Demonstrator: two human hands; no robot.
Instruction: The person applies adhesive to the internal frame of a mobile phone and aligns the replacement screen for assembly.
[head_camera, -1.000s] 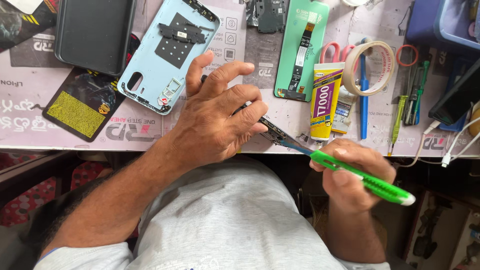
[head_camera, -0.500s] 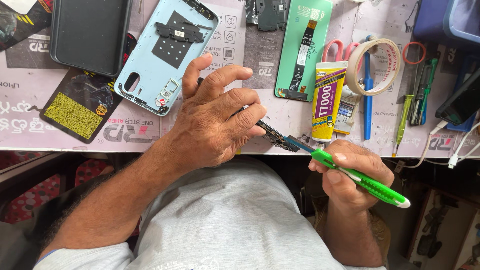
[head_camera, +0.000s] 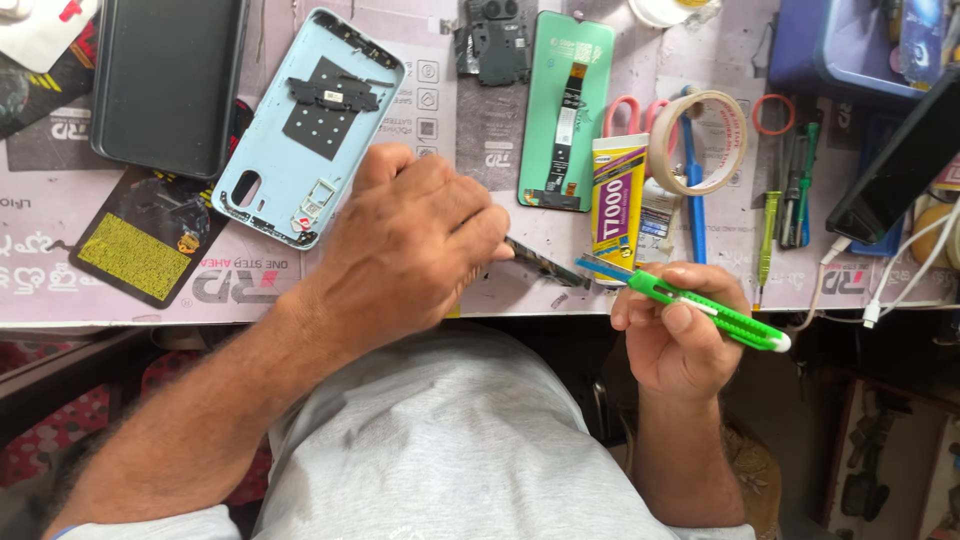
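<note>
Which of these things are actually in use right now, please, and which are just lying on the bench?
In use:
- left hand, pinching a thin dark strip
- right hand, holding the green knife

Lying about:
- pale blue phone back
- green screen panel
- glue tube
- tape roll
- scissors

Two hands are in view: the left hand (head_camera: 410, 240) and the right hand (head_camera: 680, 335). One green utility knife (head_camera: 705, 310) and one thin dark strip (head_camera: 545, 262) sit between them. On the mat lie one pale blue phone back cover (head_camera: 310, 120), one dark phone (head_camera: 170, 80), one green display panel (head_camera: 565, 110), one dark camera frame piece (head_camera: 495, 40), one yellow glue tube (head_camera: 618, 205), one tape roll (head_camera: 705, 140), one pair of red-handled scissors (head_camera: 625, 115) and one red ring (head_camera: 772, 115).
</note>
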